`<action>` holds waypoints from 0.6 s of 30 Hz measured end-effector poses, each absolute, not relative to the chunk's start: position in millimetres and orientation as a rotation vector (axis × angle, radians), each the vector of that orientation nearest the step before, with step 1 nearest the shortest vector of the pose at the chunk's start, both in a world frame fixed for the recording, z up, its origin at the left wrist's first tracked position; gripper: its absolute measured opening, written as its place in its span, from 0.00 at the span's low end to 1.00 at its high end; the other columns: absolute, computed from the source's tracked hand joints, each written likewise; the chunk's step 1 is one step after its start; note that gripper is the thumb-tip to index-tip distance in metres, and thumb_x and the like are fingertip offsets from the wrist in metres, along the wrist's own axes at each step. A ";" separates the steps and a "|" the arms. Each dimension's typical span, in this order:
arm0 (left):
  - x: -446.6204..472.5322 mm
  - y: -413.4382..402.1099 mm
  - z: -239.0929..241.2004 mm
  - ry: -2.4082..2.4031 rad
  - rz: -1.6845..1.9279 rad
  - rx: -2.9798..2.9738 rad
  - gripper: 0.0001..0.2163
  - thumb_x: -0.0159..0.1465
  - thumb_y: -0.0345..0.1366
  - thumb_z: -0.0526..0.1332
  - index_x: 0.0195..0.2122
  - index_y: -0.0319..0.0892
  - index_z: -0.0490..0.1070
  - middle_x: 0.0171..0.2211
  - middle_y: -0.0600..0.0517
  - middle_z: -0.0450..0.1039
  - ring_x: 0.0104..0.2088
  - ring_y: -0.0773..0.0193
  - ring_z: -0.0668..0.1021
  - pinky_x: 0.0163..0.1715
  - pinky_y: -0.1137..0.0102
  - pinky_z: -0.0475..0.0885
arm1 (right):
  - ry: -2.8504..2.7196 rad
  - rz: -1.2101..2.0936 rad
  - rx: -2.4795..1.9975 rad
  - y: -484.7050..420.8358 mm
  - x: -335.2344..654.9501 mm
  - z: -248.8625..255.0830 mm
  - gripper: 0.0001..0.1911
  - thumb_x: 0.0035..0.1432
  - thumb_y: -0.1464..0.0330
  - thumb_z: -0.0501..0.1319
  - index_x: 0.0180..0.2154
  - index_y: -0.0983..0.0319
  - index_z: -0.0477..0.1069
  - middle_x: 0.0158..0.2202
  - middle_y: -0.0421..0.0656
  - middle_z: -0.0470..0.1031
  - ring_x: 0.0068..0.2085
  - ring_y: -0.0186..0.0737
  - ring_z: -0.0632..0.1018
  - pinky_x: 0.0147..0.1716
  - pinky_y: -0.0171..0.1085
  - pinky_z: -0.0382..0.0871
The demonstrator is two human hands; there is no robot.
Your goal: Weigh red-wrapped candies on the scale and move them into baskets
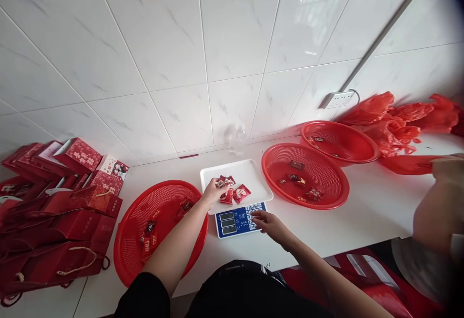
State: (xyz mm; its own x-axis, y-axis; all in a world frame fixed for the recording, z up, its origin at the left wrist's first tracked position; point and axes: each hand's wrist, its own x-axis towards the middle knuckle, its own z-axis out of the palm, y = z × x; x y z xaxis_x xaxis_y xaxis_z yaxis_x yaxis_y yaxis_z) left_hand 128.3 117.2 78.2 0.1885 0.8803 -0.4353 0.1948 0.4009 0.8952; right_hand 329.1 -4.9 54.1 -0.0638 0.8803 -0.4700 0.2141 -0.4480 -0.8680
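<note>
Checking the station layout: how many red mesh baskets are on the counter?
3. One red basket sits left of the scale, under the left hand; a second is right of the scale; a third stands behind it, by the red bags.

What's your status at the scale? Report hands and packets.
Left hand placing packets on scale tray. Right hand at scale keypad. Red baskets either side.
</note>
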 end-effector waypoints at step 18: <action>95.0 111.7 64.3 1.486 0.763 1.526 0.13 0.57 0.39 0.59 0.43 0.43 0.69 0.47 0.46 0.72 0.48 0.58 0.73 0.45 0.68 0.66 | -1.220 1.569 -1.663 -0.8 323.8 54.0 0.16 0.49 0.60 0.60 0.40 0.60 0.70 0.33 0.41 0.74 0.32 0.36 0.74 0.31 0.36 0.66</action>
State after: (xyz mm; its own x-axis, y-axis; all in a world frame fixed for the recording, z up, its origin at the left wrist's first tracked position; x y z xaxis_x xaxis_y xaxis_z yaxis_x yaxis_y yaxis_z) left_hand 95.0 111.7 64.3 0.1073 0.9853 -0.1331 0.4662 0.0684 0.8820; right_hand 323.8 -0.8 54.0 -0.0901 0.8762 -0.4735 0.2432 -0.4417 -0.8636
